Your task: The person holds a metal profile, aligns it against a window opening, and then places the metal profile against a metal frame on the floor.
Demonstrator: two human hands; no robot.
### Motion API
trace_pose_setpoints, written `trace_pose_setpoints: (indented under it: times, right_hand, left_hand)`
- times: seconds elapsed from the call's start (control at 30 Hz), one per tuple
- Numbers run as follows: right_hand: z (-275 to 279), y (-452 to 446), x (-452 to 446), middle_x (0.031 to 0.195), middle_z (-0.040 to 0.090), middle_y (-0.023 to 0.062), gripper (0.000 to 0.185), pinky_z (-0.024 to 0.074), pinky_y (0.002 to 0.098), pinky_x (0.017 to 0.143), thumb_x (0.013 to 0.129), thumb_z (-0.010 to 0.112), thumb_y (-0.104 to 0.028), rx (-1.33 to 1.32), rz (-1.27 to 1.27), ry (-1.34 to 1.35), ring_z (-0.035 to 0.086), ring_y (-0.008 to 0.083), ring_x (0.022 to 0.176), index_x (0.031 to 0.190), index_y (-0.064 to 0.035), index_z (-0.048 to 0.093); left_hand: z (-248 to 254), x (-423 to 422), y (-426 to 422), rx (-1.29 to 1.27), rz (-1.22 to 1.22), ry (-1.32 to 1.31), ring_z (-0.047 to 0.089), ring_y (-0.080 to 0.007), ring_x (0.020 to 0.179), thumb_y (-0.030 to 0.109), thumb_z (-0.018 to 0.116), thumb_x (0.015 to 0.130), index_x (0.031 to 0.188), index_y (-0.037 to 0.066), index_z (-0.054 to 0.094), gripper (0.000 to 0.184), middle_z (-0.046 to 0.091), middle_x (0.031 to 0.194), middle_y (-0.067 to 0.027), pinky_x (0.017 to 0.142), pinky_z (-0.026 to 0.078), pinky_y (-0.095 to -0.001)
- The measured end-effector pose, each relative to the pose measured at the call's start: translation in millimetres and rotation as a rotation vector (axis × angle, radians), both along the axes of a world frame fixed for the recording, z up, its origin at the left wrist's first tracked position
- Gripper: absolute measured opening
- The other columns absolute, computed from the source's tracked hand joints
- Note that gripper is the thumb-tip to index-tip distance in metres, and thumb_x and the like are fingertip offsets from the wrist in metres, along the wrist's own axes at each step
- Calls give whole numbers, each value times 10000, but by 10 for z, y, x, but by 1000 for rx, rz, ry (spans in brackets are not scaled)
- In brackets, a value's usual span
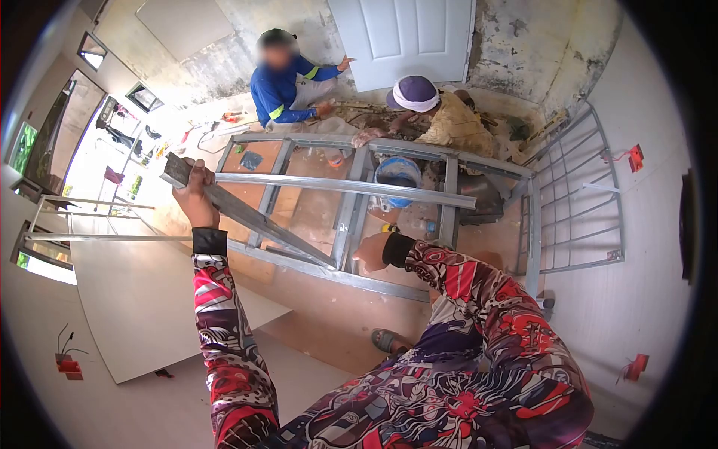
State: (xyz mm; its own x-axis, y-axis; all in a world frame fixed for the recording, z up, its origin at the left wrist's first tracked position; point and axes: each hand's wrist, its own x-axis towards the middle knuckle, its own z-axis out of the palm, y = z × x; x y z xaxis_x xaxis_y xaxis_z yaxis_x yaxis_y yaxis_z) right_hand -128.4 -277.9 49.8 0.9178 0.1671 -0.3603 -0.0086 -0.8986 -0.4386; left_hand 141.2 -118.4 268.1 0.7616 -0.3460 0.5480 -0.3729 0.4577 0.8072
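Note:
My left hand (196,197) is wrapped round the upper end of a metal stud (262,226), a grey channel that slants down to the right. The stud's lower end rests near the long near rail of a metal frame (351,202). Close to that lower end, my right hand (372,253) hangs over the frame with its fingers loosely bent and apparently holding nothing; its fingertips are only partly visible. A second loose metal stud (344,187) lies lengthwise across the frame's crosspieces, just behind the one in my left hand.
Beyond the frame crouch a person in a blue shirt (280,90) and another in a purple cap (416,96). A blue bucket (399,168) shows between the crosspieces. A metal grille (580,198) leans at the right. White doors (404,37) stand behind; a large pale board (142,299) lies left.

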Motion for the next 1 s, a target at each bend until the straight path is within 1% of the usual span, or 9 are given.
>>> trace_pose_setpoints:
  times: [0.23, 0.33, 0.47, 0.7, 0.83, 0.93, 0.97, 1.0]
  right_hand:
    - [95, 9, -5, 966, 713, 169, 433, 542, 474, 746, 722, 661, -216, -15, 0, 22, 689, 360, 919, 1127, -68, 691]
    - [143, -14, 29, 1134, 671, 209, 533, 512, 487, 890, 798, 661, -304, -9, 41, 157, 643, 396, 1050, 1291, -107, 614]
    - [165, 2, 2, 1139, 668, 210, 534, 510, 486, 895, 799, 660, -307, 3, 22, 140, 640, 400, 1051, 1290, -101, 612]
    - [7, -11, 40, 1139, 671, 205, 542, 496, 484, 921, 799, 666, -324, -5, 45, 114, 632, 397, 1066, 1287, -96, 610]
    - [94, -11, -4, 1131, 674, 205, 549, 493, 481, 926, 796, 665, -336, 7, 58, 78, 631, 396, 1067, 1288, -98, 610]
    - [98, -15, -27, 1136, 668, 223, 564, 486, 474, 938, 797, 659, -342, 16, 74, 46, 624, 406, 1074, 1293, -79, 603]
    - [85, -19, -24, 1140, 666, 227, 567, 484, 472, 942, 798, 657, -341, 18, 78, 35, 622, 408, 1077, 1295, -73, 601]
    - [75, -29, -11, 1176, 652, 235, 597, 478, 458, 958, 804, 652, -349, 8, 98, 59, 616, 403, 1098, 1317, -53, 580]
  left_hand:
    - [13, -9, -13, 10, 4, 9, 453, -112, 622, 72, 671, 860, 939, 18, 536, 166, 481, 711, -22, 595, 376, -269]
    - [25, -25, -18, 14, 13, 16, 451, -113, 620, 71, 673, 859, 932, 20, 534, 164, 480, 710, -22, 596, 377, -270]
    - [20, -19, -15, 23, 19, 11, 450, -111, 621, 68, 669, 864, 936, 21, 531, 162, 481, 711, -22, 596, 375, -270]
    - [-4, 21, 0, 12, 4, 39, 449, -112, 624, 55, 653, 868, 961, 19, 523, 164, 496, 729, -30, 595, 380, -269]
    - [19, -18, -6, -1, 6, 32, 438, -106, 628, 80, 670, 876, 937, 31, 523, 166, 480, 723, -21, 600, 379, -269]
    - [-13, 32, 8, 14, 10, 24, 471, -112, 641, 61, 641, 869, 976, 16, 535, 157, 528, 761, -31, 614, 403, -264]
    - [-25, 43, 5, 3, 18, 10, 478, -102, 648, 57, 637, 872, 977, 15, 544, 146, 528, 764, -21, 607, 398, -258]
    - [-37, 53, 9, -4, 22, 16, 477, -97, 648, 54, 636, 873, 977, 14, 547, 143, 528, 765, -18, 604, 394, -253]
